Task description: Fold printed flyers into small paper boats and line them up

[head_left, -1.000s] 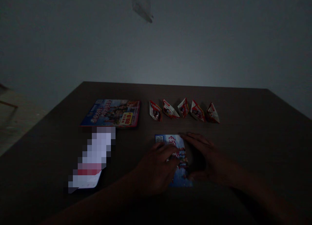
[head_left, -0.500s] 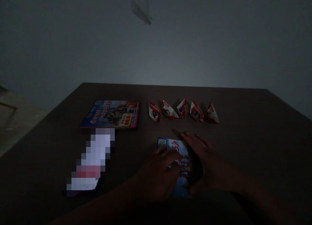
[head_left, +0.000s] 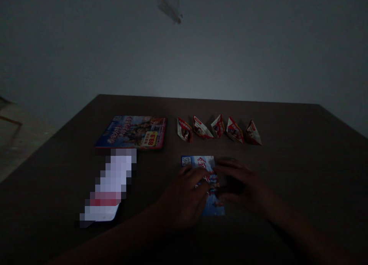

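Note:
A blue printed leaflet [head_left: 212,206] with red-and-white lettering and a QR code lies on the table in front of me. My left hand [head_left: 186,196] rests over its middle, fingers stretched out and apart, pressing on it rather than gripping. The hand hides part of the print. At the leaflet's right edge is my right hand [head_left: 244,186], open, its thumb and fingers spread with a dark gap between them. Its fingertips touch or nearly touch the edge; in this dim light I cannot tell which.
Several folded red-and-white paper shapes [head_left: 234,131] stand in a row farther back. A colourful flat box or book [head_left: 126,133] with a yellow price label lies at the left. Below it is a bright, pixelated long object [head_left: 115,180]. The dark table [head_left: 287,142] reaches towards a grey wall [head_left: 230,46].
The leaflet has shifted slightly up and left in view and appears straighter. My right hand's thumb and fingers have come closer together. My left hand stays on the leaflet.

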The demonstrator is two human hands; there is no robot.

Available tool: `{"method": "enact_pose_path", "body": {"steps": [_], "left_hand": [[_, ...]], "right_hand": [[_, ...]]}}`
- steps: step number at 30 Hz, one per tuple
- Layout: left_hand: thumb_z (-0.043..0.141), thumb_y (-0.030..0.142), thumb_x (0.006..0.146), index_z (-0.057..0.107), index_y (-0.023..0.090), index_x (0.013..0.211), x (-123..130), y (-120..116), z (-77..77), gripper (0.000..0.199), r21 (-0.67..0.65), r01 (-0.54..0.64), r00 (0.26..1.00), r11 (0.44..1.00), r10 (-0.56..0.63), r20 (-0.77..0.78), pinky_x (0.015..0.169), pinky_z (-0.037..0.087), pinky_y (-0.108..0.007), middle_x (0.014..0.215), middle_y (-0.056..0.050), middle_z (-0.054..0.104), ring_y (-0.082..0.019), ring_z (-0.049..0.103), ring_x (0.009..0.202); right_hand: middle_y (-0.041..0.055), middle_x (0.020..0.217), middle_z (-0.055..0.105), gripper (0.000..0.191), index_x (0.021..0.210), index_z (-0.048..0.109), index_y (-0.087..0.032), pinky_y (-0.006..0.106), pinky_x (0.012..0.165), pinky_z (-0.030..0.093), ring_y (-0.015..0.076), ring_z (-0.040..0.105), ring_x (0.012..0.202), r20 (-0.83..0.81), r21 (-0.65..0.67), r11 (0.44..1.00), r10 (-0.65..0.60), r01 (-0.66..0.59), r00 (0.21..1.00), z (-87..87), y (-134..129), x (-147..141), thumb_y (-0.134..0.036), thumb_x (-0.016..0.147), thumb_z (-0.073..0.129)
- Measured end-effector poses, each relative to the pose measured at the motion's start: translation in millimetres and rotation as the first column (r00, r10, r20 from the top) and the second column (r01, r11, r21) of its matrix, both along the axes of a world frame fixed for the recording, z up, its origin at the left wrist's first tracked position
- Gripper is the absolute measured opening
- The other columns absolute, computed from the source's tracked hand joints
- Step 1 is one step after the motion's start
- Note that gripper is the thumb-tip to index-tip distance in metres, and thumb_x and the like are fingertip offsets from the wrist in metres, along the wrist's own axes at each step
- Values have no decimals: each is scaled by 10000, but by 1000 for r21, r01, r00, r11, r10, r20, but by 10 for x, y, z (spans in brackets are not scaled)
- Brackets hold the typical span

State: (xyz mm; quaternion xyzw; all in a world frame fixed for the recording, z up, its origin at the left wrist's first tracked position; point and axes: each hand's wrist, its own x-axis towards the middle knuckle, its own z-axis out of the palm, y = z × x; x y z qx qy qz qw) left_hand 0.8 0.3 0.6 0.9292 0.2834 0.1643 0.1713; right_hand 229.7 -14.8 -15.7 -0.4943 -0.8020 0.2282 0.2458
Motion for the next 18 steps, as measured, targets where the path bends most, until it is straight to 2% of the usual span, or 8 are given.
{"method": "enact_pose_path", "body": {"steps": [6, 12, 18], "left_hand": [[458, 154, 876, 584, 177, 1092, -9, -6, 5, 251, -17, -13, 1000, 1000, 13, 7, 1012, 343, -451, 1220, -103, 550, -244, 493, 1131], [475, 159, 868, 596, 176, 1077, -11, -3, 21, 242, -4, -8, 1000, 1000, 8, 5, 1009, 342, -449, 1212, -109, 554, -246, 490, 1143], [472, 175, 873, 592, 158, 1059, -1, 7, 18, 222, -10, -9, 1000, 1000, 9, -3, 1042, 314, -450, 1253, -106, 534, -243, 473, 1166]], "right_hand": [[133, 1467, 356, 1025, 1436, 290, -240, 550, 1096, 226, 331, 296, 1348, 194, -126, 992, 43, -19, 980, 47, -87, 45, -557, 583, 763], [133, 1514, 245, 1128, 1480, 120, -227, 532, 1113, 175, 314, 188, 1390, 270, -172, 982, 128, -83, 954, 87, -49, 51, -664, 603, 679], [145, 1529, 183, 1298, 1485, 26, -195, 539, 1121, 99, 342, 134, 1397, 306, -144, 981, 167, -127, 937, 116, 3, 11, -771, 500, 644]]}}
